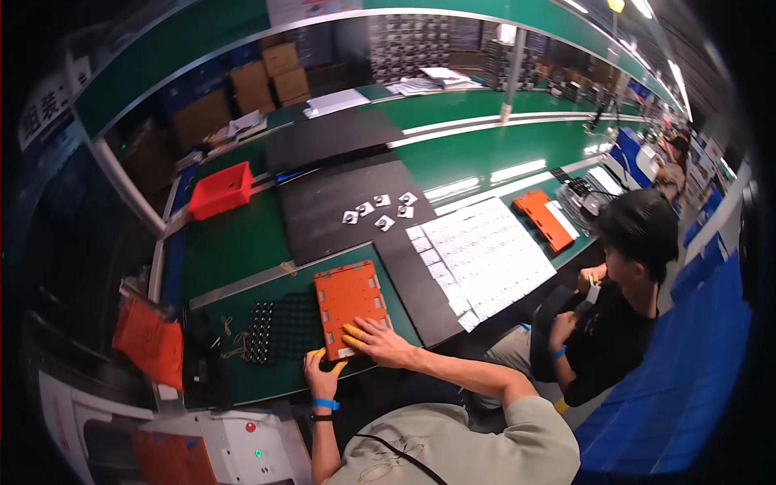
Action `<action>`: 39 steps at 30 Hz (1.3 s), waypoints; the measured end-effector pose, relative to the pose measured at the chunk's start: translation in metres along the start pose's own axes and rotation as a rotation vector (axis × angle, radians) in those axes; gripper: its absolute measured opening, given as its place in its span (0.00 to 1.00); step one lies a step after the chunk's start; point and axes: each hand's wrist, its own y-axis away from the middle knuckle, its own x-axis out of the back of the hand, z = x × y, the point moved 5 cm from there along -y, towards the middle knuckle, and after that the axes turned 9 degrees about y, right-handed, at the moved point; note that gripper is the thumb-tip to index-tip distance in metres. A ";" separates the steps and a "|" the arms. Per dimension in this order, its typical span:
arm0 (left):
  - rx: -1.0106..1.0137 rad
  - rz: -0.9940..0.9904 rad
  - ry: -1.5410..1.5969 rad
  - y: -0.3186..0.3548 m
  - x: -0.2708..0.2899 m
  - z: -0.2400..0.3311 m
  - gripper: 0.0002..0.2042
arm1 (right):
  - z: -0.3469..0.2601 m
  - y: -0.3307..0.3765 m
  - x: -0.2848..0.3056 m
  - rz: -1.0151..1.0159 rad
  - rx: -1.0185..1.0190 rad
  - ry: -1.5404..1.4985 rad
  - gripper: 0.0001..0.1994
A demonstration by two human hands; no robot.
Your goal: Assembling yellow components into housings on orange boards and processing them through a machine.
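Observation:
A flat orange rectangular fixture (349, 295) with cut-outs along its edges lies on the green bench in front of me. My left hand (322, 370) grips its near left corner, thumb and fingers around the edge. Yellow covers show on the fingers of both hands. My right hand (376, 343) rests on top of the fixture near its lower right, fingers stretched over the surface. Just left of the fixture sits a black grid tray (295, 327), with several small round parts (259, 331) in rows at its left side.
Several white square pieces (384, 222) with dark centres lie on a black mat (323, 194). A red bin (221, 191) stands far left. Printed sheets (485, 259) and another orange fixture (543, 218) are to the right, where a co-worker (622, 299) sits close by.

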 end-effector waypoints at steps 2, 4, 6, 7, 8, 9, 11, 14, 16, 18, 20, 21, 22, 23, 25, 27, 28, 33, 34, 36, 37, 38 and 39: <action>0.033 0.018 0.026 -0.001 0.003 -0.003 0.22 | 0.002 -0.002 0.000 -0.007 0.013 0.003 0.38; 0.026 0.003 0.023 -0.006 0.000 0.002 0.20 | 0.009 -0.003 -0.001 -0.032 0.007 -0.045 0.34; 0.045 0.017 -0.028 -0.003 0.001 0.003 0.20 | 0.010 -0.008 0.005 -0.061 -0.018 -0.062 0.34; 0.032 0.009 -0.043 -0.003 0.002 0.005 0.20 | 0.013 -0.007 0.003 -0.007 -0.054 -0.046 0.34; 0.019 0.000 -0.058 -0.002 0.002 0.006 0.20 | 0.013 -0.006 0.001 0.047 -0.091 -0.031 0.35; 0.023 -0.001 -0.058 -0.001 0.002 0.003 0.20 | 0.012 -0.002 0.001 0.127 -0.097 0.007 0.33; -0.039 -0.008 -0.098 -0.001 0.002 0.004 0.21 | 0.009 0.005 -0.010 0.146 -0.096 -0.009 0.30; -0.037 -0.002 -0.119 -0.003 0.003 0.006 0.22 | 0.008 0.001 0.008 0.202 -0.092 0.009 0.25; -0.030 -0.013 -0.124 -0.001 0.000 -0.006 0.22 | 0.019 -0.021 0.051 0.228 -0.053 0.040 0.22; 0.059 -0.036 -0.075 0.003 0.001 -0.016 0.22 | 0.042 -0.062 0.098 0.089 -0.036 0.125 0.21; 0.009 -0.047 -0.102 -0.006 -0.002 -0.004 0.23 | 0.098 -0.088 0.130 0.478 -0.224 -0.119 0.25; 0.006 -0.043 -0.116 -0.004 0.010 0.001 0.23 | 0.100 -0.110 0.160 0.676 -0.250 -0.341 0.27; 0.010 -0.040 -0.122 -0.005 0.011 0.001 0.23 | 0.129 -0.122 0.143 0.611 -0.495 -0.642 0.28; 0.031 -0.072 -0.123 -0.005 0.011 -0.002 0.23 | 0.148 -0.139 0.133 0.722 -0.623 -0.742 0.24; 0.115 -0.166 -0.119 -0.008 0.010 -0.001 0.24 | 0.200 -0.156 0.070 0.704 -0.746 -0.910 0.16; -0.022 -0.124 -0.100 -0.008 0.016 0.007 0.23 | 0.227 -0.161 0.011 0.566 -0.922 -1.061 0.14; -0.011 -0.185 -0.074 -0.011 0.006 0.013 0.23 | 0.254 -0.145 -0.013 0.673 -0.917 -0.990 0.13; 0.146 -0.168 -0.018 -0.024 0.030 0.031 0.20 | 0.248 -0.133 -0.060 0.594 -0.895 -0.982 0.14; 0.136 -0.171 -0.002 -0.031 0.029 0.032 0.20 | 0.247 -0.131 -0.060 0.597 -0.894 -0.981 0.14; 0.148 -0.095 0.011 -0.052 0.028 0.043 0.17 | 0.237 -0.113 -0.041 0.677 -0.953 -0.621 0.17; 0.188 -0.059 0.025 -0.063 0.028 0.040 0.16 | 0.223 -0.107 -0.033 0.676 -0.952 -0.623 0.17; 0.225 -0.046 0.006 -0.075 0.029 0.043 0.15 | 0.200 -0.099 -0.018 0.606 -0.965 -0.348 0.20; 0.198 -0.019 -0.018 -0.086 0.022 0.030 0.15 | 0.180 -0.089 -0.005 0.534 -0.967 -0.067 0.24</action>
